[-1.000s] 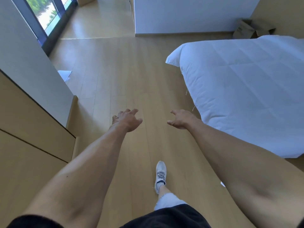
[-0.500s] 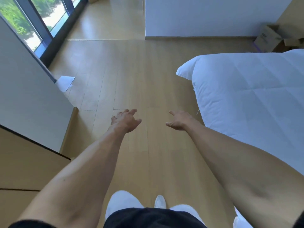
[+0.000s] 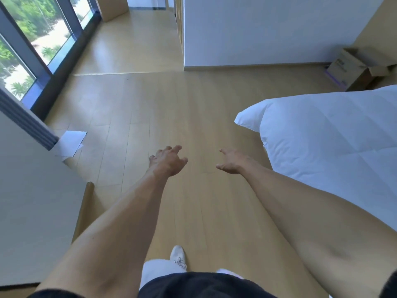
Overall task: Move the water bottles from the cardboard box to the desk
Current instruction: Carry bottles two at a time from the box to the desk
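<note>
1. Transit step, judged: left hand point(image 3: 168, 161) and right hand point(image 3: 229, 162) empty, fingers loosely spread.
2. Brown open-flapped cardboard box point(image 3: 352, 72) at 2 o'clock, beyond white quilted bed point(image 3: 326, 134); bottles unseen.
3. Next: approach box, reach inside.

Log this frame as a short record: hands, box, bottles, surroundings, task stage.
left hand: held out over the floor, fingers loosely curled, holding nothing
right hand: held out, relaxed, holding nothing
cardboard box: far right by the wall, flaps open, contents not visible
water bottles: none in view
bed: right, white duvet
paper: on floor, left
stage: no bottle picked up
</note>
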Available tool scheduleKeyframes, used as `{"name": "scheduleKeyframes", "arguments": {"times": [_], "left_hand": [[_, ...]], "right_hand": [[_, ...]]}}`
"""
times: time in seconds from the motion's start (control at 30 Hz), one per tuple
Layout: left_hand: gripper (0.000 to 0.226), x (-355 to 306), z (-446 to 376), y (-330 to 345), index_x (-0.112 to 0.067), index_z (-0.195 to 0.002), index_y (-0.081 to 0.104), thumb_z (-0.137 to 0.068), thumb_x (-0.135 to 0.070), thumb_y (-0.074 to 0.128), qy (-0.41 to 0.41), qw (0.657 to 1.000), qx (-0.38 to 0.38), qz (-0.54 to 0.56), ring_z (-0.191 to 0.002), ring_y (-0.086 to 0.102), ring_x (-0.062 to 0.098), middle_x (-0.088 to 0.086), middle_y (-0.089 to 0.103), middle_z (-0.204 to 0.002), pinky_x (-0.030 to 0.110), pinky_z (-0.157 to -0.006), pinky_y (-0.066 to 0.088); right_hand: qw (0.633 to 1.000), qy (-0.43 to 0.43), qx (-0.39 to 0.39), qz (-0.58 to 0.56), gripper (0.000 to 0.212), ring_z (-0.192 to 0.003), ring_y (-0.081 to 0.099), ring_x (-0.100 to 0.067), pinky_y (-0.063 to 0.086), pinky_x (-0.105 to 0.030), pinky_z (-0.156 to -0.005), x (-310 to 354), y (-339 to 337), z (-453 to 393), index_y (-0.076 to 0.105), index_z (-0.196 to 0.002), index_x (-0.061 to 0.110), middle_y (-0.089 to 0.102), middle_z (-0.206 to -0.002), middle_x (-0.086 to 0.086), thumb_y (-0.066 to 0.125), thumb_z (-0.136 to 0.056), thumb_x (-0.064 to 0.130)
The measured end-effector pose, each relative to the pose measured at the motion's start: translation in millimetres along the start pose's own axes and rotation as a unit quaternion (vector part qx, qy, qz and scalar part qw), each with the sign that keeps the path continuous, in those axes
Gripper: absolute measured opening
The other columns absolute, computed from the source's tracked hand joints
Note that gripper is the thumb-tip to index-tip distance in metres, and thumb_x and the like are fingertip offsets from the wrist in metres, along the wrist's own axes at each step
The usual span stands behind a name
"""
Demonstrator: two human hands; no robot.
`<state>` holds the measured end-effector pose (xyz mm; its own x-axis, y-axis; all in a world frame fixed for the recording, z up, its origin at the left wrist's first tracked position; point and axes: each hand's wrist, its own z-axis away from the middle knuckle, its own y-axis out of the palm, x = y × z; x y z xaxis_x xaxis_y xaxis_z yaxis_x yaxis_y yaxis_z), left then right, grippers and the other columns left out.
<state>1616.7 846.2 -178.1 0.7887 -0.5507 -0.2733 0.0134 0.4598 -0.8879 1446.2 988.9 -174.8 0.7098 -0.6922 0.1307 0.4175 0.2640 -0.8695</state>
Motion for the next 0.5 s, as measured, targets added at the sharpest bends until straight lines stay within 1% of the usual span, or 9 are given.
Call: {"name": "scheduleKeyframes", "arguments": {"times": [0.1, 0.17, 0.3, 0.5], "left_hand": [[0.058, 3.8, -51.9, -33.4, -0.034, -0.153, 0.032, -0.098, -0.05, 0.043, 0.019, 1.0, -0.006, -0.02, -0.141, 0.037, 0.029, 0.003, 0.039, -0.156, 0.049, -0.112, 0.029], [0.058, 2.1, -83.3, -50.7, -0.034, -0.154, 0.033, -0.098, -0.05, 0.043, 0.032, 0.999, 0.004, -0.025, -0.14, 0.037, 0.03, 0.003, 0.039, -0.156, 0.049, -0.111, 0.03], [0.058, -4.0, -143.0, -68.1, -0.034, -0.153, 0.033, -0.099, -0.05, 0.043, 0.052, 0.998, 0.008, -0.035, -0.139, 0.039, 0.029, 0.003, 0.041, -0.154, 0.049, -0.11, 0.031], [0.057, -21.0, -236.0, -84.4, -0.033, -0.153, 0.033, -0.099, -0.05, 0.043, 0.067, 0.997, 0.017, -0.046, -0.139, 0.038, 0.029, 0.003, 0.042, -0.152, 0.049, -0.11, 0.031]], "right_hand": [[1.0, 0.017, -0.012, -0.006, 0.069, -0.141, 0.038, -0.025, 0.037, -0.041, -0.107, 17.8, -26.5, -43.1, 0.026, -0.154, 0.032, 0.037, -0.156, 0.001, 0.053, -0.093, 0.054], [1.0, 0.024, -0.013, -0.013, 0.069, -0.141, 0.039, -0.025, 0.036, -0.041, -0.106, 25.0, -44.5, -66.1, 0.027, -0.153, 0.033, 0.037, -0.156, 0.002, 0.053, -0.093, 0.055], [0.999, 0.041, -0.016, -0.018, 0.069, -0.14, 0.039, -0.026, 0.036, -0.041, -0.107, 28.4, -70.6, -116.0, 0.028, -0.154, 0.031, 0.038, -0.155, 0.0, 0.054, -0.094, 0.053], [0.999, 0.039, -0.018, -0.026, 0.069, -0.141, 0.038, -0.026, 0.037, -0.042, -0.108, 21.7, -104.8, -198.9, 0.027, -0.154, 0.031, 0.035, -0.156, -0.002, 0.053, -0.094, 0.052]]}}
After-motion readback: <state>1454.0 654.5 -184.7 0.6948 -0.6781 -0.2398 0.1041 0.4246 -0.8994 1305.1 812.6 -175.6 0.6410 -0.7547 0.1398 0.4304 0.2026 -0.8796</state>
